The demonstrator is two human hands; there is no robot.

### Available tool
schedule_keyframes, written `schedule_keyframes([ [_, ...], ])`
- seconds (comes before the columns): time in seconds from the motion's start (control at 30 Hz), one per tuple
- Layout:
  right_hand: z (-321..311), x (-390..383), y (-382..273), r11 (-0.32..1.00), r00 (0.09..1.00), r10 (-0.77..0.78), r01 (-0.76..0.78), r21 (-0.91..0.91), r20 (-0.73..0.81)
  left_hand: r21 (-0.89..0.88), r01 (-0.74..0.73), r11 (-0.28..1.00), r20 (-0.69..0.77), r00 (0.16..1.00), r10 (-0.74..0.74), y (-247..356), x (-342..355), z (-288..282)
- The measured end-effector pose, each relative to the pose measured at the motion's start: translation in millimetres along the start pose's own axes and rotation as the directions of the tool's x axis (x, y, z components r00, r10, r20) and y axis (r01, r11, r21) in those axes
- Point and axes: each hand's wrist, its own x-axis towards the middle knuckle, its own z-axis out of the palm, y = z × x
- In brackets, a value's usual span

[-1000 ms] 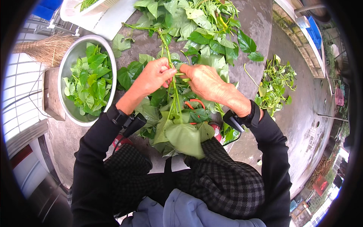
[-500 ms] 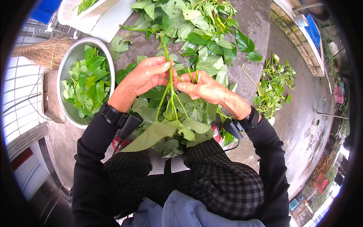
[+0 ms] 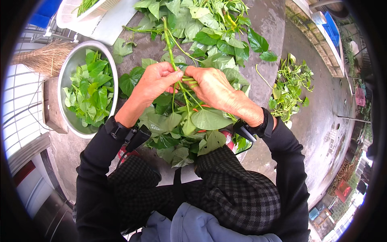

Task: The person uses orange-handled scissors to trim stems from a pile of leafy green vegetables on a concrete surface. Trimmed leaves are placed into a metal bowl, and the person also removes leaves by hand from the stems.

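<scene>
My left hand pinches a leafy green vine stem between thumb and fingers. The stem's bare end points away from me, and its leaves hang toward my knees. Right beside it, my right hand is closed around several short green stalks, its fingers partly hidden under the back of the hand. Both hands meet at the stem, over a heap of heart-shaped leaves and vines on the concrete floor. To the left, a metal basin holds loose green leaves.
Another pile of leafy stalks lies on the floor to the right. Behind the basin is a straw broom. A white plastic basket with green stalks stands at the far left. A low wall runs along the far right.
My right hand has turned its back upward and come closer to my left. The stem's far end has tilted left, and the large leaf that stuck out toward my left knee has shifted away.
</scene>
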Motion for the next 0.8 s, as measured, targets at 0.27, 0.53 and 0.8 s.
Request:
schedule_keyframes([
  [0.27,0,6,21,0.886,0.949,-0.313,0.278,-0.372,-0.037,-0.024,0.161,0.987,0.064,0.985,-0.159,-1,1,-6],
  [0.53,-2,0,29,0.598,0.878,0.210,-0.463,0.655,0.430,-0.182,0.080,0.980,0.289,0.957,-0.025,1,2,-11],
  [0.8,-3,-5,7,0.651,0.851,0.369,-0.523,0.550,0.374,-0.243,-0.036,0.969,0.146,0.987,0.073,6,-1,-4],
])
